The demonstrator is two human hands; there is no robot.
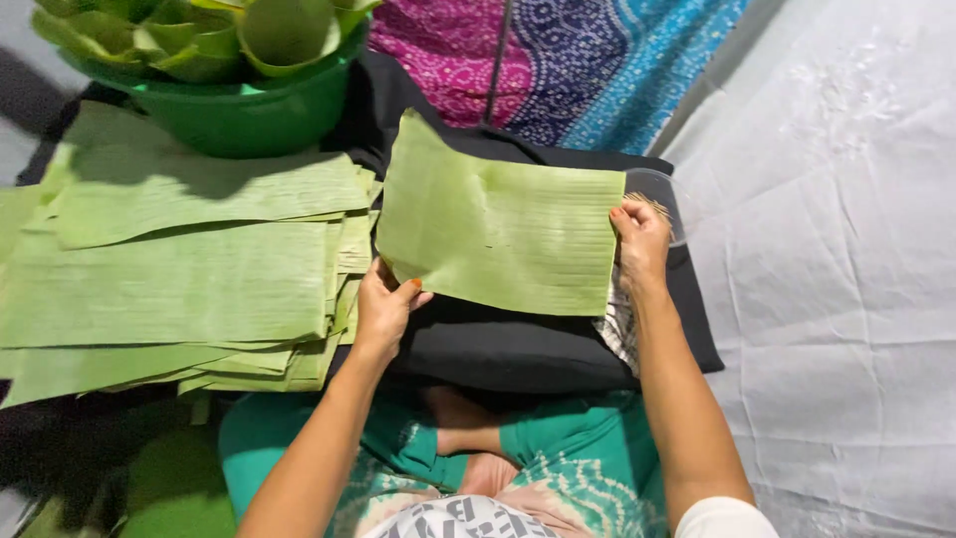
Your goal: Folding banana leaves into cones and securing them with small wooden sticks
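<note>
The left hand [383, 311] and right hand [642, 244] are pinching a flat banana leaf sheet [498, 234] over the black cushion [518, 344]. Rolled cones are filling the green basin [249, 110]; a thick leaf stack [179, 279] is waiting.

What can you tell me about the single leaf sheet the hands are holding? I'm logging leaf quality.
The leaf sheet is a roughly rectangular, light green piece with fine parallel ribs and uneven cut edges. It lies spread nearly flat over a black cushion. The left hand pinches its lower left edge; the right hand holds its right edge.
</note>
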